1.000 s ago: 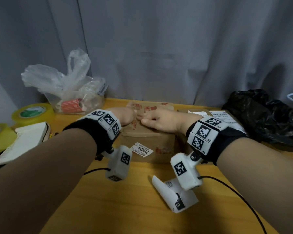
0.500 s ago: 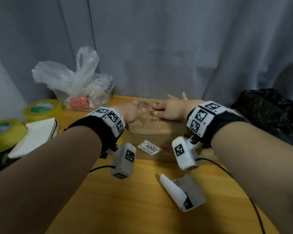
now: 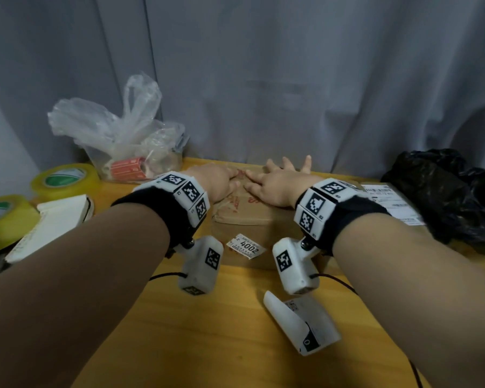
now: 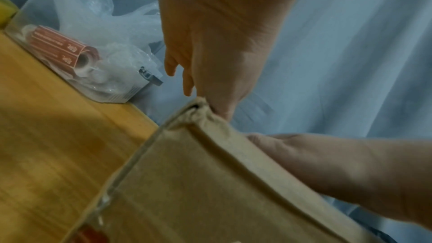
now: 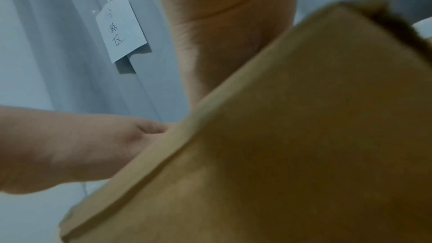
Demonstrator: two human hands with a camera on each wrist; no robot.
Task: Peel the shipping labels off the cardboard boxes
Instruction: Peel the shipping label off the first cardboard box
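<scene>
A brown cardboard box (image 3: 249, 219) stands at the table's middle back, with a small white "4002" label (image 3: 245, 247) stuck on its front face. My left hand (image 3: 221, 182) rests on the box top near its left far corner, fingers relaxed. Beside it, my right hand (image 3: 277, 180) lies flat on the top with fingers spread. In the left wrist view, my left hand (image 4: 210, 53) touches the worn box corner (image 4: 201, 106). A second box with a large white shipping label (image 3: 389, 204) sits to the right. Nothing is pinched in either hand.
A peeled, curled label (image 3: 303, 323) lies on the wooden table (image 3: 207, 331) in front. At left are a clear plastic bag (image 3: 118, 135), two yellow tape rolls (image 3: 65, 180) and a white notebook (image 3: 56, 219). A black bag (image 3: 448, 191) fills the right. A grey curtain hangs behind.
My right hand went from fingers drawn together at the box top to flat and spread. Both hands slid farther back over the box. The head view shifted.
</scene>
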